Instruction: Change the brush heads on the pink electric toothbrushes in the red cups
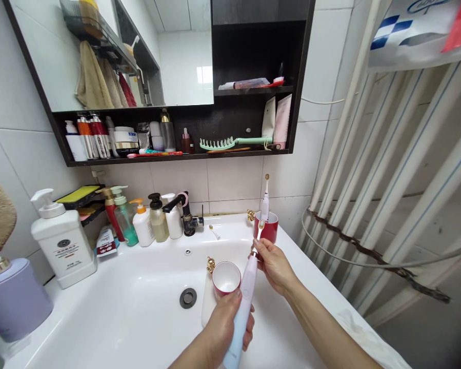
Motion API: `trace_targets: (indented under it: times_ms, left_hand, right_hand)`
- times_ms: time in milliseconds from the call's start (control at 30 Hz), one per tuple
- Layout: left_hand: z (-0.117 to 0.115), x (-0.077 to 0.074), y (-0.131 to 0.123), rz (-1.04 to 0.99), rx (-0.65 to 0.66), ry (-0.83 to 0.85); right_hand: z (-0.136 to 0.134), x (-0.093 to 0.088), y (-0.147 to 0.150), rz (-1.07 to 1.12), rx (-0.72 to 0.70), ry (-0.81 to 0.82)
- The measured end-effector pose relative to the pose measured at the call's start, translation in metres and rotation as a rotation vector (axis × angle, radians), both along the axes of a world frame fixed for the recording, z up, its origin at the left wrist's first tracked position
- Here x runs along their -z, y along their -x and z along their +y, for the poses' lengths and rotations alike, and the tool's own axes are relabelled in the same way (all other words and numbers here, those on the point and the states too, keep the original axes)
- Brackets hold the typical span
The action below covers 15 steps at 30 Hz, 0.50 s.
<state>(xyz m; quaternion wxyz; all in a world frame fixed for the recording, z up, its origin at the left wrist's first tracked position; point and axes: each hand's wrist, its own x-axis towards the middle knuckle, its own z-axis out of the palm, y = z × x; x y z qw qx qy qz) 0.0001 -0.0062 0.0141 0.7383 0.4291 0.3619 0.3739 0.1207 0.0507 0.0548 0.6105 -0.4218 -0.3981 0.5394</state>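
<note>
Toothbrush (245, 292) over sink (118, 312), axis 7-to-1 o'clock.
Left hand (226, 318) wraps the handle; right hand (275, 264), nearer the brush head (260, 230), pinches its base, fingers narrow, at 1 o'clock.

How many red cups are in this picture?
2: the nearer cup by the left hand, the farther cup at the back of the sink, holding a toothbrush.

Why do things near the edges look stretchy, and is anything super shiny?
Head view: probably a wide lens, so the purple bottle leans and stretches; head view: the mirror shows a bright patch; head view: the toothbrush looks fairly clear.
</note>
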Motion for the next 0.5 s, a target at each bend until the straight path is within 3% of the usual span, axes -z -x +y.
trace_targets:
  times_ms: [500]
  left_hand:
    - [0.0006,0.0054,-0.0012,0.004,-0.031,-0.03]
  right_hand:
    - [-0.0023,-0.0002,0.0027,-0.01,-0.017,-0.017]
